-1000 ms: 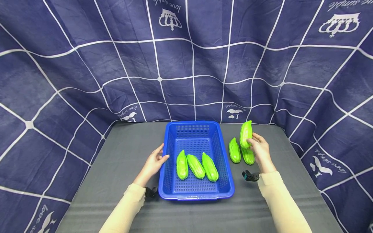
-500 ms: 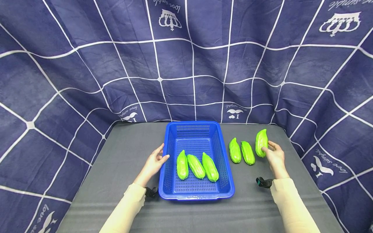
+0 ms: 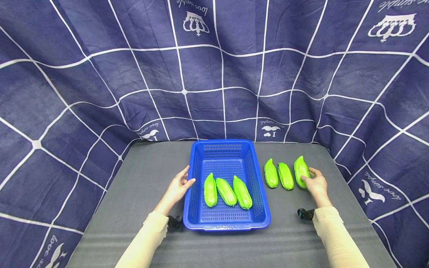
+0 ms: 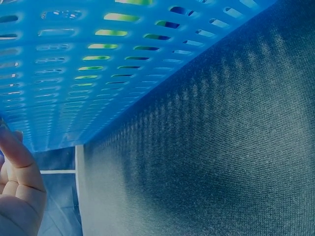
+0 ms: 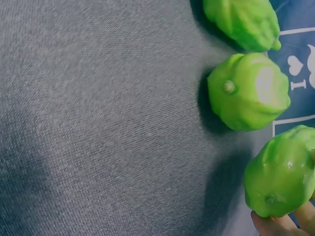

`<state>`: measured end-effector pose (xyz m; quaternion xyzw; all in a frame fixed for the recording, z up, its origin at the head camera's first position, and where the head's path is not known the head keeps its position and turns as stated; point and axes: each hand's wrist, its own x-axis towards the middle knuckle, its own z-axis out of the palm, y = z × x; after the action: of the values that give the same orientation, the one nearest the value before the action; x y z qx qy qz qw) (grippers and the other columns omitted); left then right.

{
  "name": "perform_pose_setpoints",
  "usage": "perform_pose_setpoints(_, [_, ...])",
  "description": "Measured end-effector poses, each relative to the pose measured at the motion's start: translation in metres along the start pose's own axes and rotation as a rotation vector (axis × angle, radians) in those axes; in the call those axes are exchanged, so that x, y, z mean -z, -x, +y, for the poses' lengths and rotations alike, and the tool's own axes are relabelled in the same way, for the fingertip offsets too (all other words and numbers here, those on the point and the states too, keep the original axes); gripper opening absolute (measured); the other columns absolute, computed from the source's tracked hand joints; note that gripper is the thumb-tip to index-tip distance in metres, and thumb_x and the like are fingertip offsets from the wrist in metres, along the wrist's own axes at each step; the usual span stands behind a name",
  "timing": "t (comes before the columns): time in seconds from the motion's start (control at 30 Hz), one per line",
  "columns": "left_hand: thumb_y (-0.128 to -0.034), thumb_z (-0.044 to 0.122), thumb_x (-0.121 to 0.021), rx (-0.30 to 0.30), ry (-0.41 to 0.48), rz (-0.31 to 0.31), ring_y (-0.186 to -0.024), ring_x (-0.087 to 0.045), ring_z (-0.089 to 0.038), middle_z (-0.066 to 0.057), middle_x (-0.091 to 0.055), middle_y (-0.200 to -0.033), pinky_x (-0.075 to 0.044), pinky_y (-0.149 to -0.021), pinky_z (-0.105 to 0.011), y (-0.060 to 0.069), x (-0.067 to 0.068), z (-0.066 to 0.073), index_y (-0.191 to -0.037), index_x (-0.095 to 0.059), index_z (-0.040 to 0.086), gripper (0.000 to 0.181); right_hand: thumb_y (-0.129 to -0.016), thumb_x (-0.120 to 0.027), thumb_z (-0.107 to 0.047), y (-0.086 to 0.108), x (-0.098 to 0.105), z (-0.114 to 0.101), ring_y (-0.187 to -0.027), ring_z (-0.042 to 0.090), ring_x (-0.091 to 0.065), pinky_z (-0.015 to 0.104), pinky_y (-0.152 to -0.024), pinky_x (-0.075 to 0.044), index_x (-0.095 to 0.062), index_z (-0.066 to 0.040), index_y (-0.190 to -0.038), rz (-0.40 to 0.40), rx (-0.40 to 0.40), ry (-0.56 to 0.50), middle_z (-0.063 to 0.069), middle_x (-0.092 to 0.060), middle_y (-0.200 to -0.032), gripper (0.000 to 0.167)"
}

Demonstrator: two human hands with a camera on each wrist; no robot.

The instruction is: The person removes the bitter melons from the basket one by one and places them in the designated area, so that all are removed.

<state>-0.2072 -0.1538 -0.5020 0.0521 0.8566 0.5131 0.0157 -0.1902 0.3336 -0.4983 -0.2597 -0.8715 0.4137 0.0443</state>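
My right hand holds a bright green, ribbed bitter melon between thumb and fingers, at the right of the table. In the right wrist view this bitter melon shows its blunt end, with fingertips beneath and beside it; whether it touches the cloth I cannot tell. Two more bitter melons, one at left and one in the middle, lie in a row beside it. My left hand rests at the left rim of a blue plastic basket, fingers extended and touching it. Three bitter melons lie inside the basket.
Grey cloth covers the table. A dark blue curtain with white lines stands behind and along both sides. Dark wrist straps with small devices sit at both wrists. The basket's slotted side wall fills the upper left wrist view.
My right hand has carried the bitter melon rightward from above the two lying ones, then lowered it beside them. The left hand and the basket have stayed in place.
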Motion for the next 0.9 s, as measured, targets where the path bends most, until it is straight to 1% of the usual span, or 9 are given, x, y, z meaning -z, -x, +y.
perform_pose_setpoints(0.1, [-0.0922, 0.008, -0.067, -0.002, 0.004, -0.002, -0.074, -0.062, -0.015, -0.027, -0.061, -0.121, -0.049, -0.064, -0.023, 0.0004, 0.0001, 0.0006, -0.148, -0.039, -0.003, 0.064, -0.091, -0.058, -0.013, -0.0008, -0.0010, 0.0010, -0.136, 0.049, -0.036, 0.053, -0.112, -0.028, -0.038, 0.007, -0.144, -0.014, -0.001, 0.011, 0.033, -0.041, -0.145, 0.061])
perform_pose_setpoints(0.33, [-0.0927, 0.008, -0.067, -0.007, 0.006, 0.001, -0.076, -0.064, -0.019, -0.028, -0.061, -0.121, -0.050, -0.066, -0.023, -0.0002, 0.0001, -0.0002, -0.148, -0.039, -0.003, 0.063, -0.091, -0.058, -0.011, -0.0018, -0.0033, 0.0055, -0.135, 0.049, -0.038, 0.053, -0.112, -0.029, -0.036, 0.010, -0.144, -0.038, 0.036, 0.024, 0.033, -0.045, -0.140, 0.061])
perform_pose_setpoints(0.43, [-0.0928, 0.008, -0.067, -0.008, -0.002, 0.003, -0.077, -0.064, -0.020, -0.028, -0.060, -0.120, -0.050, -0.066, -0.023, -0.0002, 0.0000, -0.0005, -0.148, -0.039, -0.003, 0.063, -0.091, -0.057, -0.012, -0.0033, -0.0048, 0.0063, -0.135, 0.048, -0.037, 0.053, -0.112, -0.028, -0.035, 0.010, -0.144, -0.051, 0.034, 0.042, 0.032, -0.045, -0.141, 0.062])
perform_pose_setpoints(0.63, [-0.0931, 0.009, -0.067, 0.010, -0.004, -0.001, -0.079, -0.066, -0.021, -0.027, -0.059, -0.123, -0.050, -0.067, -0.024, -0.0005, 0.0003, -0.0005, -0.149, -0.038, -0.002, 0.063, -0.093, -0.056, -0.015, -0.0050, -0.0062, 0.0047, -0.136, 0.047, -0.037, 0.053, -0.113, -0.028, -0.033, 0.008, -0.147, -0.086, 0.008, 0.068, 0.032, -0.043, -0.144, 0.064])
perform_pose_setpoints(0.9, [-0.0931, 0.010, -0.067, 0.008, 0.006, -0.004, -0.079, -0.066, -0.021, -0.027, -0.060, -0.122, -0.050, -0.066, -0.023, -0.0005, 0.0001, -0.0017, -0.149, -0.038, -0.002, 0.064, -0.094, -0.052, -0.015, -0.0054, -0.0070, 0.0083, -0.137, 0.049, -0.033, 0.055, -0.113, -0.026, -0.033, 0.008, -0.147, -0.120, 0.029, 0.116, 0.033, -0.040, -0.145, 0.062])
